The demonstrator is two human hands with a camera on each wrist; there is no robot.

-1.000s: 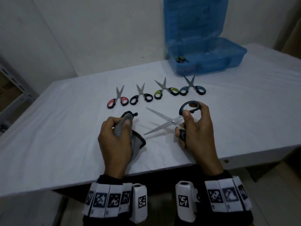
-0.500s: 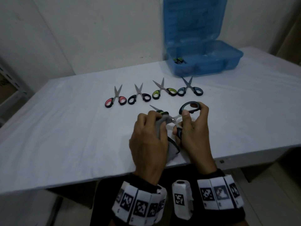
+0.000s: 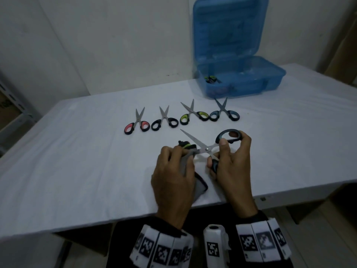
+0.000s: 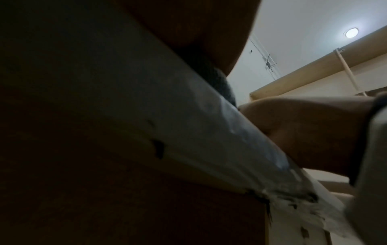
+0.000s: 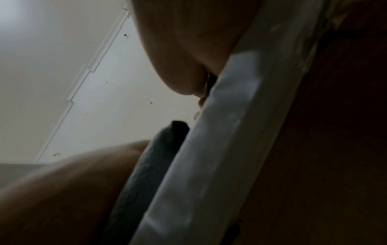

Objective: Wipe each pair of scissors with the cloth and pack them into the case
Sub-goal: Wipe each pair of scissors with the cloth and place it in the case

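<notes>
Far left in the row on the desk (image 3: 77, 161): pink-handled scissors (image 3: 137, 123), then black-handled scissors (image 3: 164, 120), green-handled scissors (image 3: 193, 115), blue-handled scissors (image 3: 224, 112), all untouched and apart from one another.

Nearer, left hand (image 3: 173, 176), fingers curled round the grey cloth (image 3: 186, 161), now closed in from the left onto the lower blade of the large scissors (image 3: 207, 148); a second ago well apart from them. Cloth pinched around that blade near the pivot, a dark tail of it trailing on the desk. Means wiping of this pair just begun; upper blade bare, packing not yet due.

Right hand (image 3: 231, 165) gripping both black handles, blades spread wide, as a second ago.

Far right: blue case (image 3: 270, 80), lid up, one green-trimmed pair (image 3: 211, 79) already inside.

No brand or readable writing anywhere; only black-and-white square marker patterns on the wrist bands (image 3: 262, 242). Wrist views too dark and blurred to add anything.
</notes>
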